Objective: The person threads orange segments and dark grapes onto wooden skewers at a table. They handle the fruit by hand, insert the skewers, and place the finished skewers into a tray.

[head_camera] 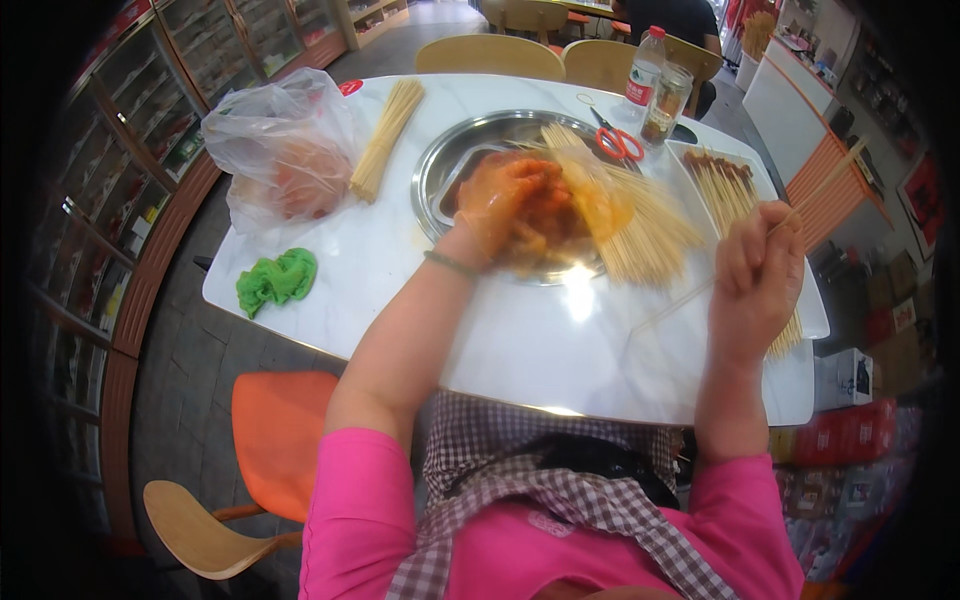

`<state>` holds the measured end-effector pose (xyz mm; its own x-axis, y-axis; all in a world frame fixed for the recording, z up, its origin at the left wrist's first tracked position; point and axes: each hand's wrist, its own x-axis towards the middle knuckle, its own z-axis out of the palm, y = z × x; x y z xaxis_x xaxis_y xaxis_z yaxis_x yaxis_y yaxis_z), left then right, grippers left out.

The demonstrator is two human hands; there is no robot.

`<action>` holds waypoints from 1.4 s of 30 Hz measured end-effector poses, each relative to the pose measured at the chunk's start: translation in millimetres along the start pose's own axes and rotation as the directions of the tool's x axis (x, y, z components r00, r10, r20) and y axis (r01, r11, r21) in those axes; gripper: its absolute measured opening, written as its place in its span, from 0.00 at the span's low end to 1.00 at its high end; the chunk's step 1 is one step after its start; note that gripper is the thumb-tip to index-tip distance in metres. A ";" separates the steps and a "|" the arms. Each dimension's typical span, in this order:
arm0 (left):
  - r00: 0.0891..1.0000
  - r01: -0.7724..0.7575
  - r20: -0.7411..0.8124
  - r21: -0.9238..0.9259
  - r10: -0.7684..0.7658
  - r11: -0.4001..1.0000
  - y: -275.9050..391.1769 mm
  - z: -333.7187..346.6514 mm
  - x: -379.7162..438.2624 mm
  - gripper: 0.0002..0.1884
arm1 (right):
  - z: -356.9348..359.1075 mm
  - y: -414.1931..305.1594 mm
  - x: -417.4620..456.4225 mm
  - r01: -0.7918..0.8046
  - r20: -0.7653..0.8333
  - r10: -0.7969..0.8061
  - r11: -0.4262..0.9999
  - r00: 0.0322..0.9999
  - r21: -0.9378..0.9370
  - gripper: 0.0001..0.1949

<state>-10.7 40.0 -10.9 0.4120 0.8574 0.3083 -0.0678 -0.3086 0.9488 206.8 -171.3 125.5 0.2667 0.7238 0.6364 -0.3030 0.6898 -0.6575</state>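
A clear plastic glove covers my left hand (495, 199), which rests in reddish-orange marinated meat (544, 236). Its fingertips are partly hidden and blurred there. The meat lies in a round stainless-steel basin (424, 187), with the edge of a clear tray (454, 180) showing inside. Over the basin's right side lies a fan of loose bamboo skewers (649, 240), partly beneath an orange-stained plastic film (600, 199). My bare right hand (757, 274) grips a thin bamboo skewer (825, 176), slanted above the table's right side. Beneath that hand, a white tray (816, 319) carries skewered meat (720, 169).
Left on the white table (375, 285) are a plastic bag (285, 165), a skewer bundle (386, 142) and a crumpled green cloth (277, 281). Behind the basin are red-handled scissors (619, 142), a water bottle (645, 75) and a glass jar (666, 105). An orange chair (281, 435) stands at left.
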 end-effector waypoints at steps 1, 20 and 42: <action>1.000 0.014 -0.003 -0.071 -0.014 0.997 0.1 0.1 -0.9 0.14 | 0.8 -0.7 -0.9 -0.063 0.012 0.063 0.997 0.998 0.047 0.12; 0.980 0.189 0.011 -0.368 -0.200 0.910 21.5 9.7 -9.8 0.14 | -7.9 82.9 -26.0 -0.837 0.110 0.849 0.528 0.516 -0.144 0.12; 0.993 0.101 -0.057 0.010 -0.100 0.995 39.1 15.4 -18.2 0.14 | -16.3 92.9 -31.6 -0.838 0.066 0.863 0.503 0.501 -0.214 0.11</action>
<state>-6.9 6.0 19.5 0.3646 0.9059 0.2155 -0.0171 -0.2249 0.9742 185.1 -129.8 37.7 -0.1880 0.9568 -0.2218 -0.1804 -0.2556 -0.9498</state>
